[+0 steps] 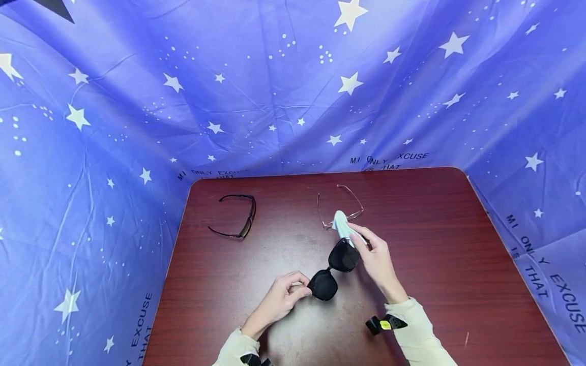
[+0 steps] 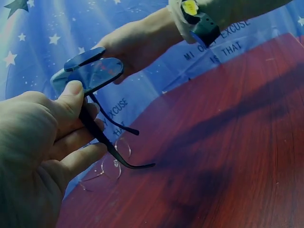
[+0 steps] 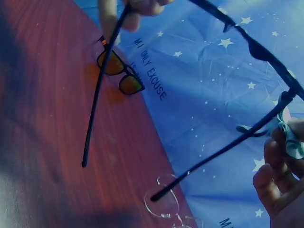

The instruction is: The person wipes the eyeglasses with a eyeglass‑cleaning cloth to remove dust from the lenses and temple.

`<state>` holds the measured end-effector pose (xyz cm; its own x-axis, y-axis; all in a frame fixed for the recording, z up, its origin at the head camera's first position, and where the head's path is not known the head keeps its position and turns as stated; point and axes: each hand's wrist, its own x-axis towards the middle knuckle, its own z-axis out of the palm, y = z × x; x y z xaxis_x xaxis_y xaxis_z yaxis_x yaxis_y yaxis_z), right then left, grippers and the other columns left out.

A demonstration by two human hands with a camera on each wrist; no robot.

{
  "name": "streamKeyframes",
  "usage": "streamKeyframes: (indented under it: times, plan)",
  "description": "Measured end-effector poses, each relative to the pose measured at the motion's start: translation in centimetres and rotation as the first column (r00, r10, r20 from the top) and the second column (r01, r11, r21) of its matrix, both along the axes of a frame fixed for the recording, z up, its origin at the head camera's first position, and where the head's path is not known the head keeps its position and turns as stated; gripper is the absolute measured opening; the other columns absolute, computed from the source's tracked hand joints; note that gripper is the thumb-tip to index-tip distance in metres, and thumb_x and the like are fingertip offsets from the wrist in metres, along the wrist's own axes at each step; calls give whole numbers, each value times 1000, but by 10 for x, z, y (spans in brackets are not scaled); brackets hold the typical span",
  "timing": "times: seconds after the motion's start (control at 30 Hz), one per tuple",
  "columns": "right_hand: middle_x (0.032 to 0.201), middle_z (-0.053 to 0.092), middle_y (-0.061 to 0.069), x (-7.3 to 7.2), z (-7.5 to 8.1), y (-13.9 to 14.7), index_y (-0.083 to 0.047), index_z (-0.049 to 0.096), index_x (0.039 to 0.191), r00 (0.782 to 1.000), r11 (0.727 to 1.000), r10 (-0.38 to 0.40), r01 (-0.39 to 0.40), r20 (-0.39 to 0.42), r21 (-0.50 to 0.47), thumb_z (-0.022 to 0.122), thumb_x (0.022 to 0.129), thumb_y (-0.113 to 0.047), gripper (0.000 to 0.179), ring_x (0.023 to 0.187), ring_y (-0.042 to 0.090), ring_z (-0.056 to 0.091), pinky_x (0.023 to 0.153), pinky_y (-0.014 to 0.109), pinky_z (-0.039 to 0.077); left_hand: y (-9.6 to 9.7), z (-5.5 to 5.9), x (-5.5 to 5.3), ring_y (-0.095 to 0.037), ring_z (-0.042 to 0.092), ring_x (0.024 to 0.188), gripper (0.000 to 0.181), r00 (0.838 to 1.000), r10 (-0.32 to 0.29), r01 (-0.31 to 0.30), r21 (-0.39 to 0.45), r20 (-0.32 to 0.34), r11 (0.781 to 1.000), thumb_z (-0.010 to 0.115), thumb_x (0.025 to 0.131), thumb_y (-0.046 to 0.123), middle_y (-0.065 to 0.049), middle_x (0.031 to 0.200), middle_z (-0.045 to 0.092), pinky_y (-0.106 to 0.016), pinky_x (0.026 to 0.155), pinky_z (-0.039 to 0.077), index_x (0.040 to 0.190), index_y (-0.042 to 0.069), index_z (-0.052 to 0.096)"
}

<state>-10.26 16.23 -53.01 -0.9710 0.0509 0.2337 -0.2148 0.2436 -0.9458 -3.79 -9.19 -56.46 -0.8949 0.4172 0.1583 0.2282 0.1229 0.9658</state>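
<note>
Black sunglasses [image 1: 344, 255] with large dark lenses are held over the table, tilted so one lens sits higher than the other in the head view. My left hand [image 1: 281, 299] pinches them at the outer corner of the nearer lens, thumb on the frame in the left wrist view. Both temple arms [image 2: 121, 159] hang unfolded. In my right hand [image 1: 377, 259] is a pale blue-green cloth [image 1: 341, 223], bunched between thumb and fingers right at the far lens. The right wrist view shows the cloth [image 3: 292, 137] folded in the fingers, partly cut off by the frame edge.
On the reddish-brown table [image 1: 439, 239], black-framed glasses with tinted lenses [image 1: 253, 208] lie unfolded at the back left. Thin wire-framed glasses [image 1: 356, 214] lie behind the cloth, partly covered by it in the head view. A blue star-printed curtain [image 1: 274, 76] surrounds the table's far sides.
</note>
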Motion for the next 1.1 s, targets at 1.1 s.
streamKeyframes:
  times: [1.1]
  plan:
    - [88,67,-15,4,-18,3,2,67,127,974,993,110,-101,200,-55,60,103,-4,27,59,4,51,50,22,46,4,-2,4,8,44,54,5,998,57,-59,62,27,996,70,93,1,-16,89,66,-11,50,35,93,2,65]
